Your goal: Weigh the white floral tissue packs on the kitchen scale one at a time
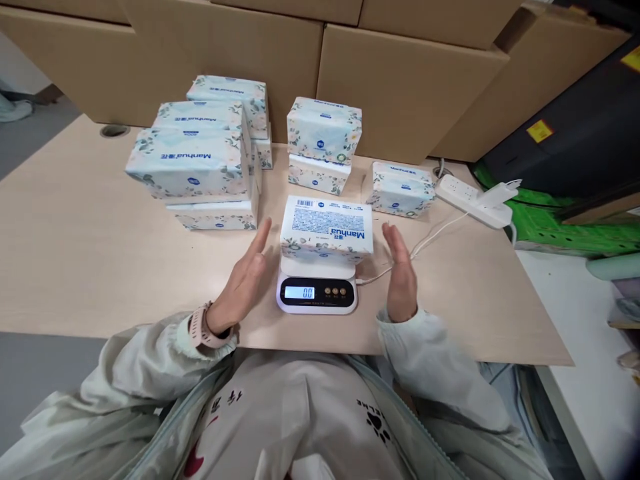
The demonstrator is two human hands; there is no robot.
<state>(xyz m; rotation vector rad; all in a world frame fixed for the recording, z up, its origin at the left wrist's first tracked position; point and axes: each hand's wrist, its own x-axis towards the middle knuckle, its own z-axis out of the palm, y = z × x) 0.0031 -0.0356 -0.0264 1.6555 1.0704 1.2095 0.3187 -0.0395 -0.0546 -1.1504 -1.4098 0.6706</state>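
Note:
A pack of tissues (326, 228) with blue print and a flower pattern rests on a white digital scale (317, 293). The scale's lit display reads 0.0, and its plate is mostly hidden under the pack. My left hand (243, 283) is held to the left of the pack, fingers straight and touching nothing. On the other side, my right hand (401, 275) is upright with its fingers stretched out, apart from the pack. Both hands hold nothing.
Stacked tissue packs (190, 163) stand at the back left, two more (324, 130) behind the scale. A single pack (401, 189) lies near a white power strip (473, 200). A cable (433, 235) runs to the scale. Cardboard boxes (410, 87) line the table's back edge.

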